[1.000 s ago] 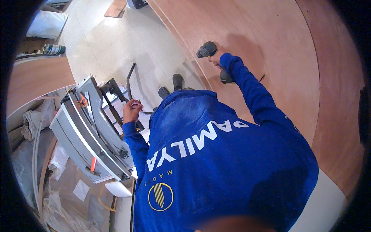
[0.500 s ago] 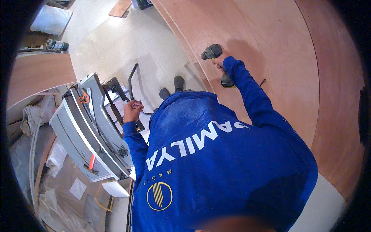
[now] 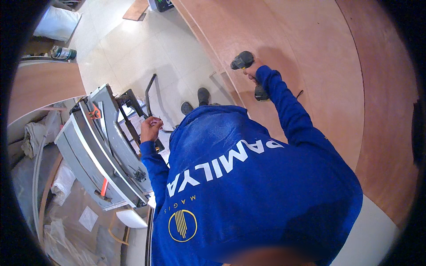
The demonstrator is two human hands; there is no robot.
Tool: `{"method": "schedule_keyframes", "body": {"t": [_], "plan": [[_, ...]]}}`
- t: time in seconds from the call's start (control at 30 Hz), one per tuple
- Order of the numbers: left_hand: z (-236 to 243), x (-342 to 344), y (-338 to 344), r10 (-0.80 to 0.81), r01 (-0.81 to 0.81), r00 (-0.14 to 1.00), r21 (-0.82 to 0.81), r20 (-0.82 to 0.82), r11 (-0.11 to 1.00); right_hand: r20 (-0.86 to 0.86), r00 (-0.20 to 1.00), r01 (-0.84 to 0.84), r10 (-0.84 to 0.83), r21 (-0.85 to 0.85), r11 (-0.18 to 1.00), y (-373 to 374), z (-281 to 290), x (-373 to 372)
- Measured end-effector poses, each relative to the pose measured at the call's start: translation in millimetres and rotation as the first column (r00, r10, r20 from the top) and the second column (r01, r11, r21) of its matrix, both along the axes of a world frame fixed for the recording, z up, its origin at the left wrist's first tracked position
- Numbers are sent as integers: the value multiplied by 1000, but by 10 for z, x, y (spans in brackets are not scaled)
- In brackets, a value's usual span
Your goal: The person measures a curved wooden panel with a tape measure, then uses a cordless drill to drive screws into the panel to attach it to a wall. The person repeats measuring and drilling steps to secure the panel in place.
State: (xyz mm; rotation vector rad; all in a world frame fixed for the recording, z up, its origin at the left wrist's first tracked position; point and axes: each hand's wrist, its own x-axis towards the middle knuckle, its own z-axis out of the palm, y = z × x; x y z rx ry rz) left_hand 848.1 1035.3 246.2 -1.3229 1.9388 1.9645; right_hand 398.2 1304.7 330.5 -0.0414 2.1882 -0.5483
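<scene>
My right hand (image 3: 254,71) is closed round the grip of a dark cordless drill (image 3: 242,60). The drill lies over a large reddish-brown wood panel (image 3: 319,66), its nose pointing left; the battery base shows below my hand. My left hand (image 3: 151,129) is held in front of my left side, fingertips pinched together. A tiny dark tip shows at the fingers, too small to name. Beside that hand stands a grey table saw (image 3: 95,146), with a heap of small dark screws (image 3: 140,174) on its near end.
On the saw lie an orange clamp (image 3: 95,112) and a hammer (image 3: 104,189) with an orange-red handle. A bent black bar (image 3: 151,91) rises beside it. Plastic-covered material (image 3: 66,221) fills the lower left. Pale floor tiles (image 3: 128,48) stretch ahead, with a wood offcut (image 3: 136,9) on them.
The view has shifted very slightly. Both hands stay nearly where they were, the right still gripping the drill and the left still pinched.
</scene>
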Motion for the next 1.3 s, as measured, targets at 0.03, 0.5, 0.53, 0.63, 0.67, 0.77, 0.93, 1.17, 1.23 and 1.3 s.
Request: {"method": "schedule_keyframes", "body": {"t": [0.03, 0.5, 0.53, 0.63, 0.67, 0.77, 0.93, 1.17, 1.23, 1.3], "plan": [[-6, 0, 5, -10, 10, 1000, -23, 17, 1000, -15, 1000, 3, -4, -49, 999, 0, -8, 28], [-13, -137, -77, -67, 66, 998, 35, 13, 997, -28, 1000, -8, 9, 46, 999, 38, -264, 15], [-55, -148, -75, -67, 67, 998, 43, 2, 997, -106, 994, -31, 32, 6, 999, 59, -313, 25], [-151, -190, -74, -117, 114, 990, -46, -74, 992, -355, 932, -126, 80, -110, 986, 72, -385, 57], [-183, -242, -62, -91, 91, 996, 5, 11, 996, -409, 909, -155, 86, -138, 978, 71, -380, 70], [-193, -330, -27, -123, 125, 991, -36, 60, 992, -441, 890, -196, 112, -148, 969, 48, -332, 78], [-138, -387, 32, -125, 126, 991, -18, 46, 992, -335, 928, -179, 163, -17, 984, 55, -334, 40], [-126, -370, 55, -195, 199, 975, -32, 111, 979, -315, 920, -252, 235, -11, 968, -3, -109, 77], [-128, -396, 49, -163, 161, 980, 25, 111, 987, -215, 963, -167, 163, 1, 986, -10, 124, 167], [-137, -440, 32, -175, 173, 980, 28, 93, 985, -200, 958, -213, 207, -5, 977, -65, 308, 283]]}}
